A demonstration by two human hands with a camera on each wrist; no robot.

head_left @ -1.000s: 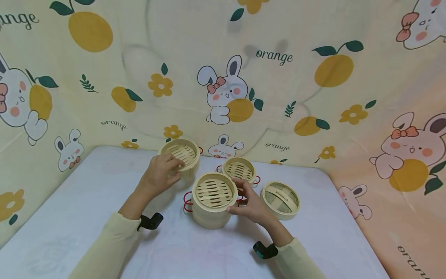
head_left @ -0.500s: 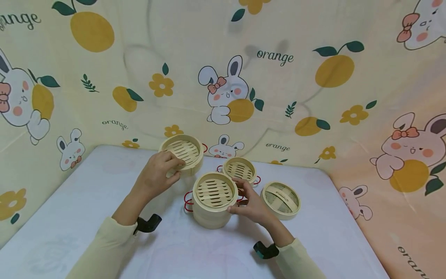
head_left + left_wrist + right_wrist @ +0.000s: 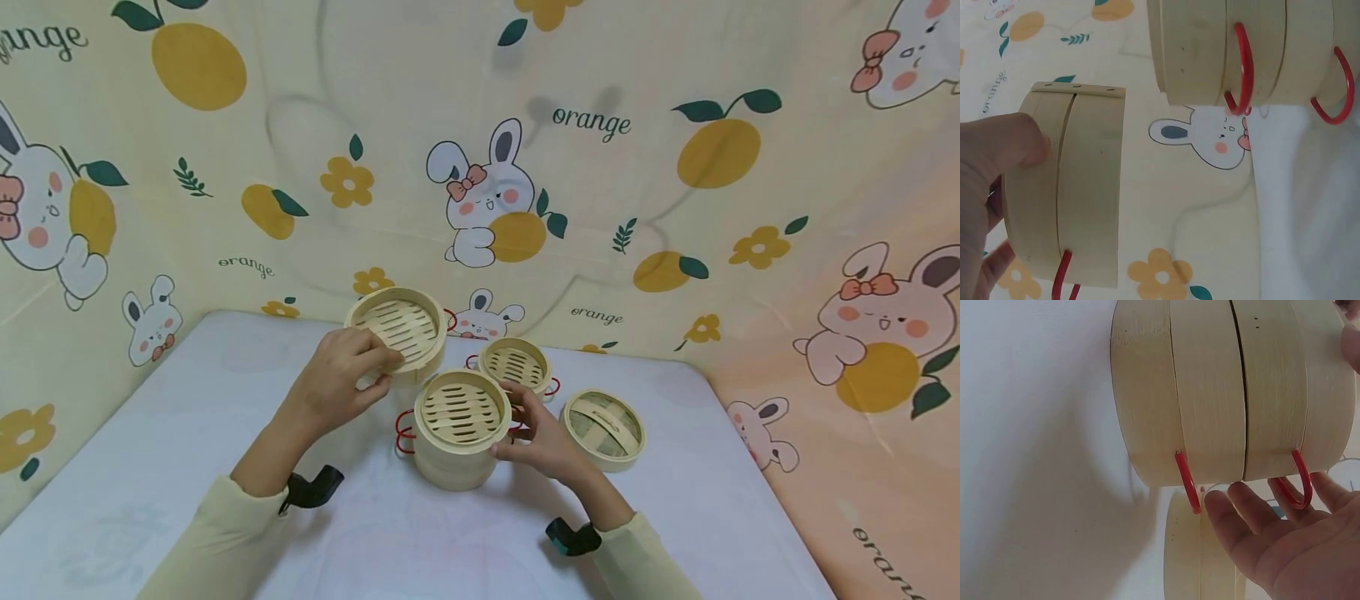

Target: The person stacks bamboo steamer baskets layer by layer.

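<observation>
You are pinching the near wall of a round slatted basket [image 3: 405,325] in your left hand [image 3: 337,383], holding it slats up, apparently raised, toward the far edge of the surface [image 3: 420,550]. Your right hand [image 3: 543,437] is gripping the right side of the steamer stack [image 3: 456,467]. Key relation: the stack is standing rightward of the basket, closer to the near edge; a gap is showing between them.
</observation>
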